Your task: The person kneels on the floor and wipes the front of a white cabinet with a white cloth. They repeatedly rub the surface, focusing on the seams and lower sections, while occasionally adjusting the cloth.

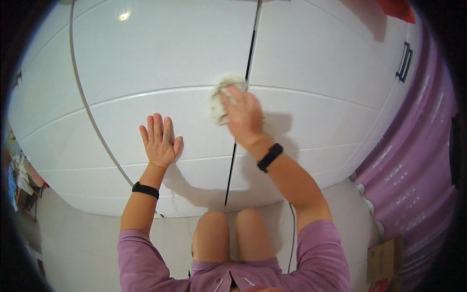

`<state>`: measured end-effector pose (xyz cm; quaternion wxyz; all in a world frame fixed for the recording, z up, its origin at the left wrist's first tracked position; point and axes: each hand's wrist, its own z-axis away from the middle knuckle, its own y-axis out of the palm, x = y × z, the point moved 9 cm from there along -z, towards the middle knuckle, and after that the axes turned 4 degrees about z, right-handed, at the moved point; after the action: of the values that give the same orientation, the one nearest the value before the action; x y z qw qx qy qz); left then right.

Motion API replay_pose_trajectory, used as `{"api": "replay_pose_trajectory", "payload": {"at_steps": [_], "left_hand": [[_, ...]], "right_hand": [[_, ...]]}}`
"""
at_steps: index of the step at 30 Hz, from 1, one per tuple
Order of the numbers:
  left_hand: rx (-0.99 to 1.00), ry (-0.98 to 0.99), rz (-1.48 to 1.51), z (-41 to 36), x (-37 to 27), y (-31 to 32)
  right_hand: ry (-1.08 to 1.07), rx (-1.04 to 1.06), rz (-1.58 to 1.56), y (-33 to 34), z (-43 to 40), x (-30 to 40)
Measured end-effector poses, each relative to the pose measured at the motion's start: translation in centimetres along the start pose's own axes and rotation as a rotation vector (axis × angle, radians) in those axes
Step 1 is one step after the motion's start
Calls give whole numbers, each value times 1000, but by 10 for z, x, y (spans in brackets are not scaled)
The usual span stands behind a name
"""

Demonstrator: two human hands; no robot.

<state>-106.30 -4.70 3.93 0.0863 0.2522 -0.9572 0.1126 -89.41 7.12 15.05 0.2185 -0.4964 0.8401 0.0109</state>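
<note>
My right hand (245, 116) grips a cream-coloured, fluffy-looking cloth (218, 104), blurred at its edges. The cloth lies against a white panelled cabinet door (164, 54), over a horizontal groove and just left of the dark vertical gap (250, 51) between two doors. My left hand (159, 143) rests flat on the same door, lower and to the left, its fingers spread and nothing in it. Part of the cloth is hidden under my right fingers.
At right, a dark handle (404, 62) is on the white front, beside a shiny purple curtain (405, 175). A cardboard box (383, 259) stands lower right. A dark cable (293, 233) runs along the pale floor (87, 241). Assorted items (23, 175) pile up far left. Something red (397, 9) hangs top right.
</note>
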Motion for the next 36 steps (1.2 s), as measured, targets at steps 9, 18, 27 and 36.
{"api": "replay_pose_trajectory", "payload": {"at_steps": [9, 18, 27, 36], "left_hand": [[30, 29, -12, 2, 1, 4], [7, 42, -33, 1, -2, 2], [45, 21, -11, 5, 3, 5], [28, 23, -35, 3, 1, 4]], "right_hand": [[74, -350, 210, -38, 11, -107], [773, -350, 248, -63, -1, -318], [216, -189, 47, -53, -27, -190], [386, -137, 151, -72, -3, -232]]}}
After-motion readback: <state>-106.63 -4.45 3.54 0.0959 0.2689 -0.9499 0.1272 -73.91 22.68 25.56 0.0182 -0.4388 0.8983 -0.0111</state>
